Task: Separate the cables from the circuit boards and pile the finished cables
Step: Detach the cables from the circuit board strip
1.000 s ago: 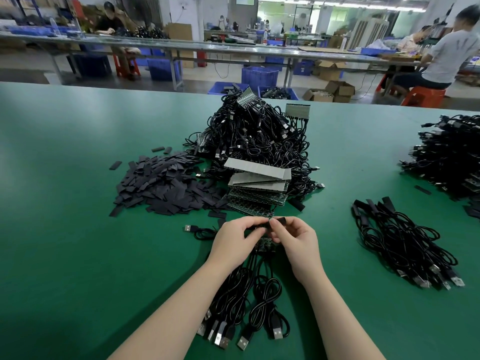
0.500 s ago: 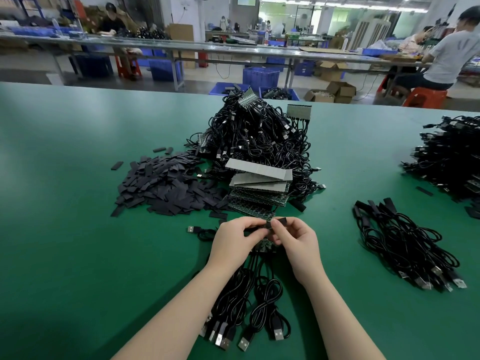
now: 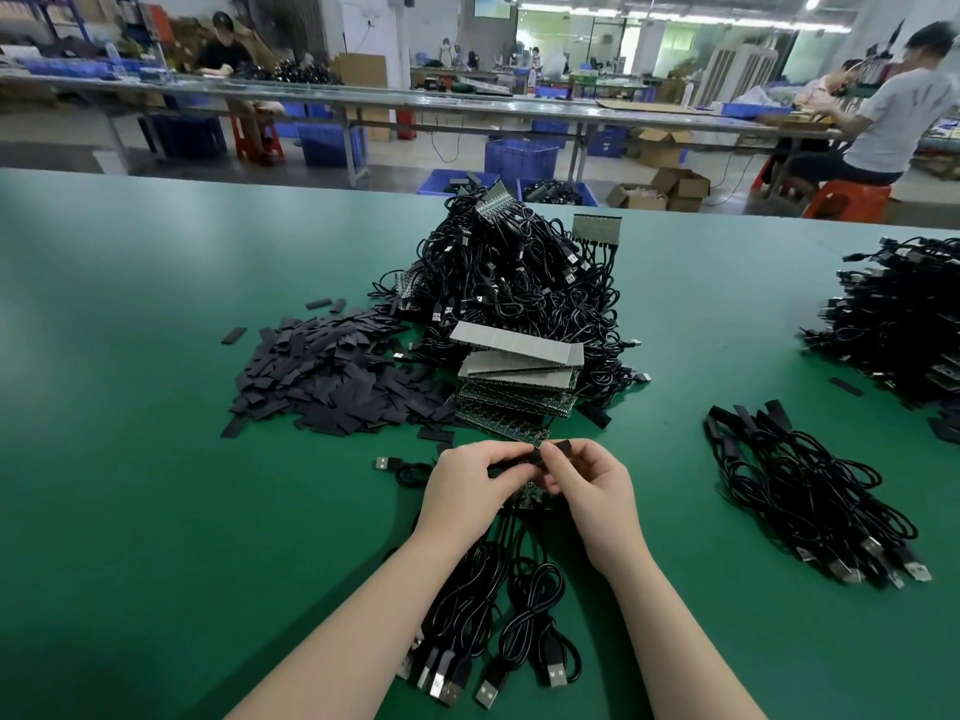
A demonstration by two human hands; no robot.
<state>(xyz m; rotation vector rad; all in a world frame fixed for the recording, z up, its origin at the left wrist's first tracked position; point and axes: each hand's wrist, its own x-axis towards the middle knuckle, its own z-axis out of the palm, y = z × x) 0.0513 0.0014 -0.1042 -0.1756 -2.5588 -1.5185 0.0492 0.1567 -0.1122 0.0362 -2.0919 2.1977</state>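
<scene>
Both hands were in at the near edge of the green tabletop (image 3: 156, 511), working one circuit board (image 3: 530, 497) with its USB cables (image 3: 498, 605) trailing back toward the person. The left hand (image 3: 470, 480) pinched the black piece at the board's top edge, fingers curled tight on it, and the right hand (image 3: 589, 491) gripped the same black sleeve (image 3: 558, 450) from the other side. The board looked thin, stiff and snappable, so the hold probably belonged at the connector end, not on the limp, light cord. Behind sat the stack of boards (image 3: 519, 376), the unsorted heap of cables (image 3: 511, 283) and the loose black sleeves (image 3: 332, 376); finished cables (image 3: 810, 491) lay piled toward the right edge.
</scene>
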